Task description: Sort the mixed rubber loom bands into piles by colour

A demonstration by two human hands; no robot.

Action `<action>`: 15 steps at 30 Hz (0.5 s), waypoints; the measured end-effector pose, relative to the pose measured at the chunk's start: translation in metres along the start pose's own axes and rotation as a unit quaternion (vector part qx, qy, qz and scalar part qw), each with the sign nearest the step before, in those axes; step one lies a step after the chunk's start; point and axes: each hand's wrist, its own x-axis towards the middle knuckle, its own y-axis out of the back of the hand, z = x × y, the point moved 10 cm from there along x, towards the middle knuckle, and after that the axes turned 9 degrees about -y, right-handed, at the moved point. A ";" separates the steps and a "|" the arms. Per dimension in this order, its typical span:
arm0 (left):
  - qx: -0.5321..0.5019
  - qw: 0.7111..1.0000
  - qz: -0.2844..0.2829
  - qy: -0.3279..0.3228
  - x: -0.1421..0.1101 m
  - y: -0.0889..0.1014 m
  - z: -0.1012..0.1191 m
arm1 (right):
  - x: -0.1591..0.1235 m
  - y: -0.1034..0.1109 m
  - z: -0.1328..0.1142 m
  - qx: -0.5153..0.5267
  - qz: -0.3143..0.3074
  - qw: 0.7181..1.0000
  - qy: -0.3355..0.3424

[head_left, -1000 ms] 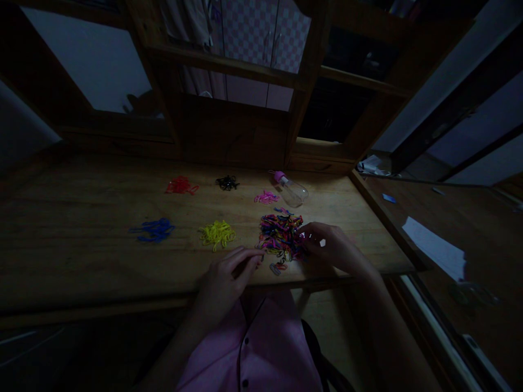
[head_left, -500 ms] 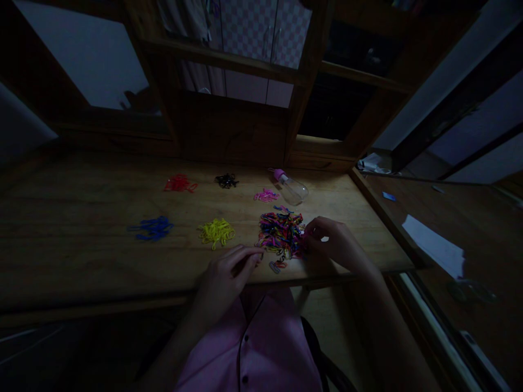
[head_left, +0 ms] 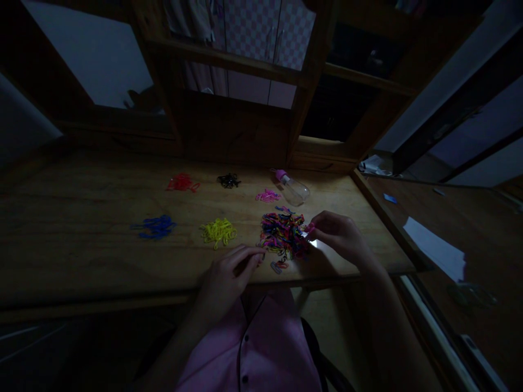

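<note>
Head view | left hand (head_left: 229,272), near edge: fingers close together, grip indeterminable | right hand (head_left: 341,237): fingers pinching pink piece (head_left: 311,228) at right side of mixed pile (head_left: 283,233) | mixed pile: on surface (head_left: 102,256) | bottle (head_left: 297,193): beyond.

Your multicoloured pile (head_left: 283,233) of small, thin pieces lies loosely heaped on the wooden table (head_left: 102,261); your small pink piece (head_left: 311,228) is at its right side
</note>
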 end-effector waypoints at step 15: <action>-0.008 1.000 -0.005 0.008 -0.001 -0.001 0.000 | 0.076 -0.019 -0.004 0.114 -0.004 0.991 -0.063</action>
